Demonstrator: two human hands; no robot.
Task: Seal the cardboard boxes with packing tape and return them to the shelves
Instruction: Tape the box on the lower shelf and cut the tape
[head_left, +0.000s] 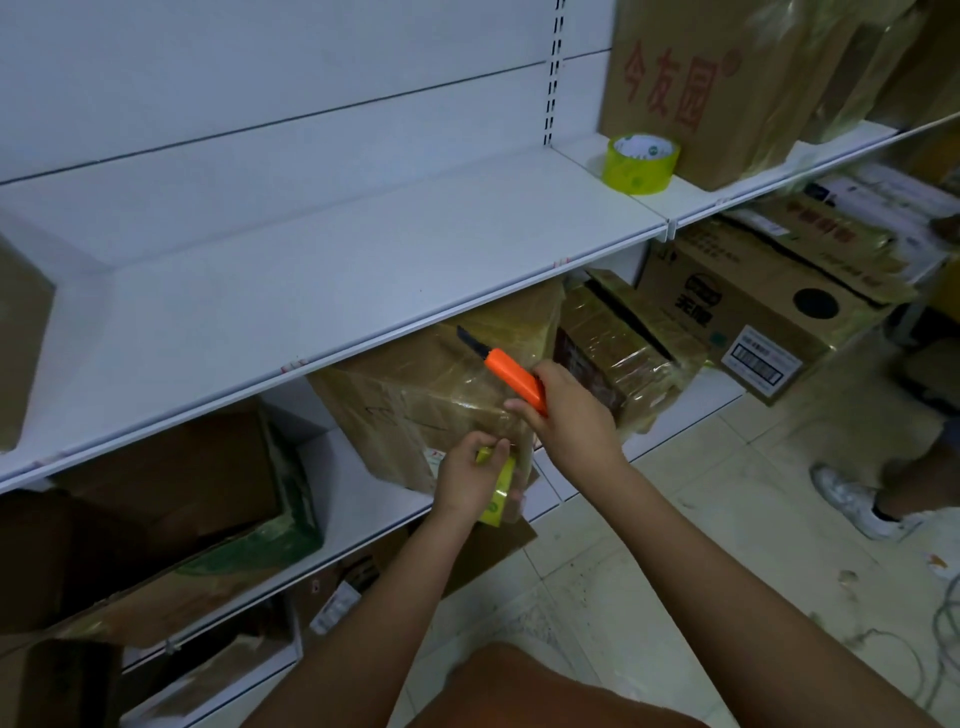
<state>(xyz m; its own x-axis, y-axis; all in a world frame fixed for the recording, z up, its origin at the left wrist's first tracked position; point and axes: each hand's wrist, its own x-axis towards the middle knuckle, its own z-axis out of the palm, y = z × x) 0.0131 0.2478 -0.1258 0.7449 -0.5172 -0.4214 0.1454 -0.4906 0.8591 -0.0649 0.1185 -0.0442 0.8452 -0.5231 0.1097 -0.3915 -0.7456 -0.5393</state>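
Both bare forearms are reaching forward, the left hand (470, 480) curling its fingers around a tape roll (497, 491) while the right hand (569, 415) is gripping an orange utility knife (514, 379).

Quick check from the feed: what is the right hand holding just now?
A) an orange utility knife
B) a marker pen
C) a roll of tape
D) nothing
A: the right hand grips an orange utility knife, blade out, over the taped box.

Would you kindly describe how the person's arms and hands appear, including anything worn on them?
Both forearms are bare, with no sleeves visible. The left hand and right hand wear no gloves, and no rings, watch or bracelets show. An orange-brown garment covers the body below.
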